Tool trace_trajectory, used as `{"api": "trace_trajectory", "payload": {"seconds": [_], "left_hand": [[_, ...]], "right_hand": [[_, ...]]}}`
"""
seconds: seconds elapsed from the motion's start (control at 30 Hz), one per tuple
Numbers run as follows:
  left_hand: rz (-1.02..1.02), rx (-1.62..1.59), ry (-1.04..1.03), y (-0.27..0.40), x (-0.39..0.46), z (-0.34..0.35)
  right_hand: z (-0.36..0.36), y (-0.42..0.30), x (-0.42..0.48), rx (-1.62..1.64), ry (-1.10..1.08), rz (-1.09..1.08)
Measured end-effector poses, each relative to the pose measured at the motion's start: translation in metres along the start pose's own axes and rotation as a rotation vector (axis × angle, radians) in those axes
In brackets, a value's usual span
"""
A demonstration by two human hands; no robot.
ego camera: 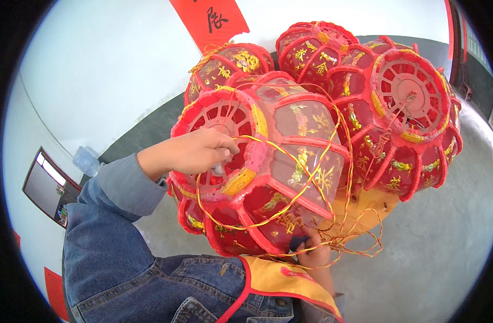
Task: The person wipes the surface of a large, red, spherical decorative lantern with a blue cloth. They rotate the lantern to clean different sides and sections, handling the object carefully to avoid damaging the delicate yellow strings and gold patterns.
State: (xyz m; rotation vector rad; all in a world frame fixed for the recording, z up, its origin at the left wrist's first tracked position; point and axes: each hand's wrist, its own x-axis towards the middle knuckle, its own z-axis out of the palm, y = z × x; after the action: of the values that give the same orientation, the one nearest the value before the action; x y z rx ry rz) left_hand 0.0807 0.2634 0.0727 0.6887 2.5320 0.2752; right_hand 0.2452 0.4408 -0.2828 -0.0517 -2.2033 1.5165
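A large red lantern point(238, 226), ribbed and decorated in gold, lies tilted before me. My left hand point(196, 151) is at its spoked end ring point(206, 113), fingers pinched around a yellow-and-red twisted wire point(270, 143). Just under those fingers shows a small pale, translucent object point(218, 168), partly hidden. The wire loops across the lantern's side panels. My right hand point(317, 252) grips a dark blue item point(298, 242), perhaps cloth, against the lantern's lower side. Beside that hand lies a loose bundle of the same wire point(351, 240).
Another red lantern point(391, 169), with a cord point(383, 143) tied at its end, stands at right. Two more lanterns point(234, 60) point(311, 52) are behind. A wooden board point(367, 208) shows beneath. A plastic bag point(86, 160) hangs near the left wall. Grey floor point(428, 250) extends right.
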Motion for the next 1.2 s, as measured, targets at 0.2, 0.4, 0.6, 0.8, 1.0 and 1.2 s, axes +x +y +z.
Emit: {"api": "trace_trajectory", "payload": {"seconds": [0.2,0.4,0.6,0.8,1.0,1.2], "left_hand": [[-0.197,0.083,-0.311,0.013,0.029,-0.012],[-0.173,-0.206,-0.165,-0.015,0.064,-0.006],[-0.369,0.016,-0.428,-0.024,0.07,-0.008],[-0.608,-0.329,-0.72,-0.039,0.076,-0.014],[-0.603,-0.589,-0.736,-0.035,0.072,-0.007],[-0.67,-0.438,-0.74,-0.047,0.075,-0.005]], "right_hand": [[-0.004,0.0,0.005,-0.056,0.025,-0.112],[-0.007,0.001,0.006,0.005,0.005,-0.105],[-0.011,0.006,0.008,0.063,-0.007,-0.118],[-0.013,0.008,0.015,0.147,-0.098,0.001],[-0.009,0.012,0.017,0.188,-0.116,-0.003],[-0.009,0.01,0.02,0.28,-0.127,0.061]]}}
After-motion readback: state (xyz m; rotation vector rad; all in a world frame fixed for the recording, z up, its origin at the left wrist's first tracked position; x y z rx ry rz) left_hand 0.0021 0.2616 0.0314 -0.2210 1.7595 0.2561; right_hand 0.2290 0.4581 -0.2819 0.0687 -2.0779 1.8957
